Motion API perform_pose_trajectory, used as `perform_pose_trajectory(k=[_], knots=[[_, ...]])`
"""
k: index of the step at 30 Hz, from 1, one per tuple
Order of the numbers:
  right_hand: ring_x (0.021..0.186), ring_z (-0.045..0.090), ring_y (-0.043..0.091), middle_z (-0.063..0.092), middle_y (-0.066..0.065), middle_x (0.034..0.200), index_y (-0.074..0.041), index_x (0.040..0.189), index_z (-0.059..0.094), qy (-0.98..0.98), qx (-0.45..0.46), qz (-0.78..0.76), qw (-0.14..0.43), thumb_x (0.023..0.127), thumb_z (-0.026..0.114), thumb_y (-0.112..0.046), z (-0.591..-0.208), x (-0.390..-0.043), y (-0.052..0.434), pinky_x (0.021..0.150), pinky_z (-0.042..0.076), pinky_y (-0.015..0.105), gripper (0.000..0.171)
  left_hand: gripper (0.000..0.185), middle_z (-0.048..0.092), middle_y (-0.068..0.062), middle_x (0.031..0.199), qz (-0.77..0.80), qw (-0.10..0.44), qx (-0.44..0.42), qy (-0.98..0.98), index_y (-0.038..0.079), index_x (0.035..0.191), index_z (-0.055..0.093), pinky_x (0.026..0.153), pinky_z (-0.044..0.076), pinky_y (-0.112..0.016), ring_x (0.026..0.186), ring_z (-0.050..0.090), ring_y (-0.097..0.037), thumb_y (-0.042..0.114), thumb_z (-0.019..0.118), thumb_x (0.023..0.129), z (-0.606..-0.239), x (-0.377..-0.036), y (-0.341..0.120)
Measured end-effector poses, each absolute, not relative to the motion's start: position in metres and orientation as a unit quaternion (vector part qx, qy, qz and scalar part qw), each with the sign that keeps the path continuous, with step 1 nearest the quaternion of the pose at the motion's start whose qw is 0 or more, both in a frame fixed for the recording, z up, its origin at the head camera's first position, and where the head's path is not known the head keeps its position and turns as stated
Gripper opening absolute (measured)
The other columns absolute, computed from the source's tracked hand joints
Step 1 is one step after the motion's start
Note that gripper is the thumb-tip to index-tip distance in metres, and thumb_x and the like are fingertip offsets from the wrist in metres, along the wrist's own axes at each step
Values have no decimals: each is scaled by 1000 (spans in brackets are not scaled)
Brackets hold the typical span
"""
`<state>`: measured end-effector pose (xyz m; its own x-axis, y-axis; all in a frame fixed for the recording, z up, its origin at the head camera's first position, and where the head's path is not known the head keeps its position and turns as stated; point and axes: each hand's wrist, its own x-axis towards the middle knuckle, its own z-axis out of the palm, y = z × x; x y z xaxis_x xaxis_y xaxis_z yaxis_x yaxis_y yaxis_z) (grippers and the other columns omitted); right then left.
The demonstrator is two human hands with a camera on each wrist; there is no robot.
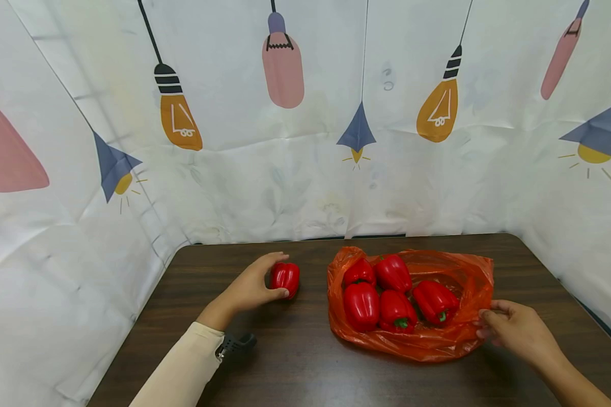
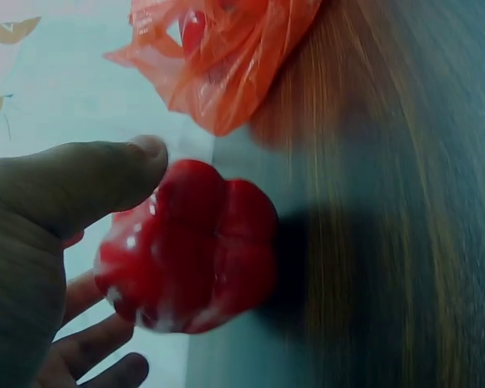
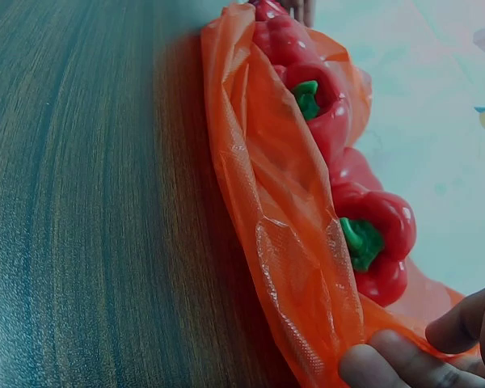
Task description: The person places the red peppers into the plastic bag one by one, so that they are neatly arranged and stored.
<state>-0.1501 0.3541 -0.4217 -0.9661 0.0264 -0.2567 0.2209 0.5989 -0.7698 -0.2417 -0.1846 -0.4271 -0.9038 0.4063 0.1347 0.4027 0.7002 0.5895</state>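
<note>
A red bell pepper (image 1: 285, 279) rests on the table at the left, apart from the bag. My left hand (image 1: 257, 286) is around it in a wide C. The thumb overlaps its near side, and the fingers reach past its far side, spread apart in the left wrist view. At the right, an orange plastic bag (image 1: 476, 282) lies with its mouth wide, several red bell peppers (image 1: 361, 306) inside. My right hand (image 1: 524, 332) pinches the bag's right edge between thumb and fingers. Green stems (image 3: 361, 244) show on two peppers in the right wrist view.
All of this is on a dark wood-grain table (image 1: 295, 367). Behind it and at both sides hangs a pale cloth (image 1: 285, 186) printed with lamps and bulbs. A dark strap (image 1: 236, 343) is on my left wrist, beside a cream sleeve (image 1: 183, 367).
</note>
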Motion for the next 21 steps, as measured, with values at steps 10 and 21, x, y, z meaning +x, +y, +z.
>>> perform_pose_trajectory(k=[10,21], knots=[[84,74,20,75,14,102,22,138,41,886,73,-446,109,110,47,-26,-423,-150,354,67,60,35,56,77,45,-10,155,313,37,238,919,14,151,49,107,45,-55,138,47,-33,17,86,83,-436,-245,-195],[83,74,20,76,13,100,20,136,45,886,76,-444,109,109,47,-26,-423,-151,354,67,60,36,53,73,57,-3,143,317,20,207,925,17,145,56,99,52,-50,122,59,-26,25,89,81,-436,-243,-194]])
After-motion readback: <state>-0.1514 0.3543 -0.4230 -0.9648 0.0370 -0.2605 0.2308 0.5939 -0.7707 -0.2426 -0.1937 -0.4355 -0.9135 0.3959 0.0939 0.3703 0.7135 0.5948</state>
